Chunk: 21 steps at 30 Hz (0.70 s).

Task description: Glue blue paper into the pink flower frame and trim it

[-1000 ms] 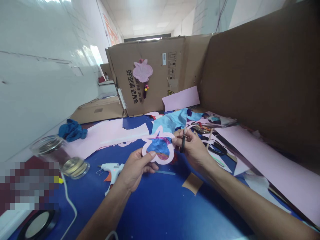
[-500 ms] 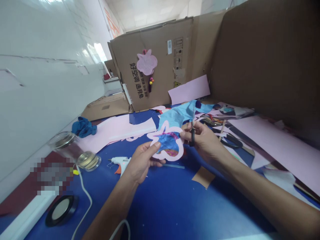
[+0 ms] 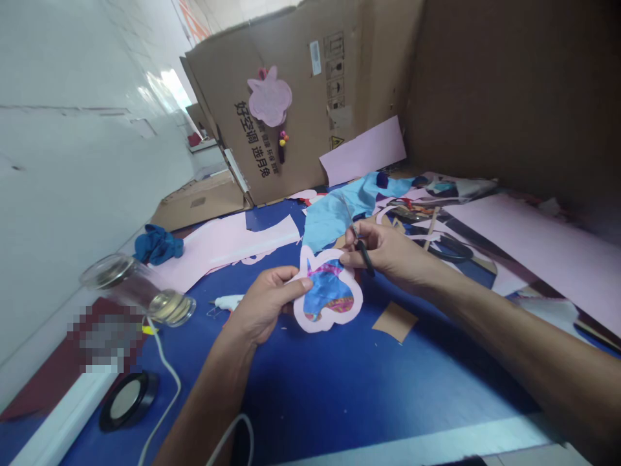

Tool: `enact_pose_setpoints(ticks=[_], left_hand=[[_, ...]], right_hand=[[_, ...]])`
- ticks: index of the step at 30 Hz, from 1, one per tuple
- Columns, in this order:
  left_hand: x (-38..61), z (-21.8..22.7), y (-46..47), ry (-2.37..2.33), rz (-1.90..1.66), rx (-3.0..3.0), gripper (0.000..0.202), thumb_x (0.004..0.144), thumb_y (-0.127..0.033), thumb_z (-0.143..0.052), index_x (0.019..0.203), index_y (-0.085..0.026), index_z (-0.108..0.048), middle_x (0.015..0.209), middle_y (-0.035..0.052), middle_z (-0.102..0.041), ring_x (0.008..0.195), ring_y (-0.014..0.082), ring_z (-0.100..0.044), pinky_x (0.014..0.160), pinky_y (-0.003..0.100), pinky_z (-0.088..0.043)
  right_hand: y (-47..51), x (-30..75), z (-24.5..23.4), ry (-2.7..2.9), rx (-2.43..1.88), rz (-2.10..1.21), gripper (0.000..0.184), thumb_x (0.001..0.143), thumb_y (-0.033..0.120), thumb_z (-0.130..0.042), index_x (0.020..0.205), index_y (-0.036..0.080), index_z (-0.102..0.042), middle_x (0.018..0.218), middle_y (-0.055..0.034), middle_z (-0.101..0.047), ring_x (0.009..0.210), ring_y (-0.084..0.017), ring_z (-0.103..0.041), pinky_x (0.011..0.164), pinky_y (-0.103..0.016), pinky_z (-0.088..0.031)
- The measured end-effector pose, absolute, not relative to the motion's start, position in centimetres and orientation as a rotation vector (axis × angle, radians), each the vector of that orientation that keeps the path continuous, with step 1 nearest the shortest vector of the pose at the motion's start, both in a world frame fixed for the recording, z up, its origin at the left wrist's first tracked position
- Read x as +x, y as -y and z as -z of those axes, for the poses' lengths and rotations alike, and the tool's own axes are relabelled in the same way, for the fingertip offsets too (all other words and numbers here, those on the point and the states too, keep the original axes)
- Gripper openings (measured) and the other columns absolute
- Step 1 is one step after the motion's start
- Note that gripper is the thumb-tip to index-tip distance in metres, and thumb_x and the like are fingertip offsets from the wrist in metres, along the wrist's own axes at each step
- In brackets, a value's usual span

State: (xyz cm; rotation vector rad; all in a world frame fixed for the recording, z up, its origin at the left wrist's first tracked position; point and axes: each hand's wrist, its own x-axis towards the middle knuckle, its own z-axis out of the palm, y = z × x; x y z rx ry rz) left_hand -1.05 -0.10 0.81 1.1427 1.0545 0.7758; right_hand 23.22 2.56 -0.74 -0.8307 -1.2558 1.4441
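Note:
My left hand (image 3: 266,303) pinches the left edge of a pink flower-like paper cutout (image 3: 358,299), thumb on its front. Shiny blue fabric (image 3: 326,290) with magenta and orange patterning fills the cutout's middle. Scissors (image 3: 365,256) with black handles rest in my right hand (image 3: 388,251), blades pointing up and away. The right thumb and fingertips also touch the cutout's upper right edge. Behind my left wrist a white glue gun (image 3: 228,302) lies partly hidden. Light blue cloth (image 3: 327,217) lies just beyond the cutout.
Pink sheets (image 3: 213,243), a glass jar (image 3: 116,278), a black tape roll (image 3: 127,401) and a white cable (image 3: 167,369) lie leftward. A brown card piece (image 3: 395,321) sits near my right forearm. Paper scraps and a large pink sheet (image 3: 528,252) are at right. Cardboard (image 3: 301,84) stands behind.
The cutout has turned and now faces me more squarely, slightly lower. In my right hand the scissors have tilted to the left. The whole view has shifted a little downward.

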Motion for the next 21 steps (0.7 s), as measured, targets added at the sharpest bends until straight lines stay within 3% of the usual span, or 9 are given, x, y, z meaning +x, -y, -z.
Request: enact_pose_setpoints(ticks=[5, 9, 12, 17, 21], left_hand=[[-1.7, -1.6, 0.2, -1.069, -0.654, 1.243, 0.032, 0.068, -0.042, -0.092, 0.070, -0.016, -0.073, 0.057, 0.0008, -0.063, 0.049, 0.0106, -0.053, 0.050, 0.023, -0.043], [-1.3, -1.0, 0.5, -1.079, -0.533, 1.295, 0.035, 0.069, -0.045, -0.091, 0.081, -0.014, -0.080, 0.069, 0.0081, -0.074, 0.055, 0.0156, -0.063, 0.053, 0.025, -0.047], [-1.0, -0.5, 0.6, -1.085, -0.485, 1.322, 0.036, 0.071, -0.047, -0.090, 0.075, -0.012, -0.080, 0.070, 0.0122, -0.077, 0.057, 0.0183, -0.067, 0.055, 0.026, -0.048], [-0.7, -0.4, -0.1, -1.118, -0.855, 1.161, 0.037, 0.067, -0.039, -0.093, 0.089, -0.012, -0.081, 0.081, 0.0112, -0.080, 0.064, 0.0207, -0.071, 0.061, 0.030, -0.054], [-0.6, -1.0, -0.5, -1.103, -1.114, 1.008, 0.045, 0.066, -0.038, -0.093, 0.101, -0.012, -0.080, 0.083, 0.0113, -0.081, 0.065, 0.0234, -0.074, 0.059, 0.032, -0.058]], right_hand=[[-2.4, 23.3, 0.7, 1.364, -0.836, -1.439, 0.037, 0.063, 0.023, -0.094, 0.083, 0.023, -0.063, 0.066, 0.0037, -0.066, 0.051, -0.014, -0.059, 0.047, -0.026, -0.045], [-2.1, 23.1, 0.7, 1.457, -0.801, -1.439, 0.034, 0.066, 0.021, -0.092, 0.086, 0.023, -0.064, 0.071, 0.0042, -0.065, 0.056, -0.012, -0.058, 0.049, -0.024, -0.045], [-1.9, 23.0, 0.7, 1.456, -0.783, -1.423, 0.034, 0.069, 0.026, -0.091, 0.090, 0.023, -0.065, 0.073, 0.0037, -0.066, 0.057, -0.012, -0.057, 0.050, -0.025, -0.046], [-2.1, 23.2, 0.4, 1.375, -0.939, -1.196, 0.032, 0.078, 0.042, -0.088, 0.101, 0.024, -0.076, 0.085, -0.0024, -0.071, 0.072, -0.019, -0.064, 0.060, -0.031, -0.053], [-2.1, 23.2, 0.4, 1.444, -1.120, -0.962, 0.041, 0.077, 0.050, -0.090, 0.107, 0.023, -0.083, 0.083, -0.0051, -0.068, 0.077, -0.022, -0.062, 0.064, -0.034, -0.053]])
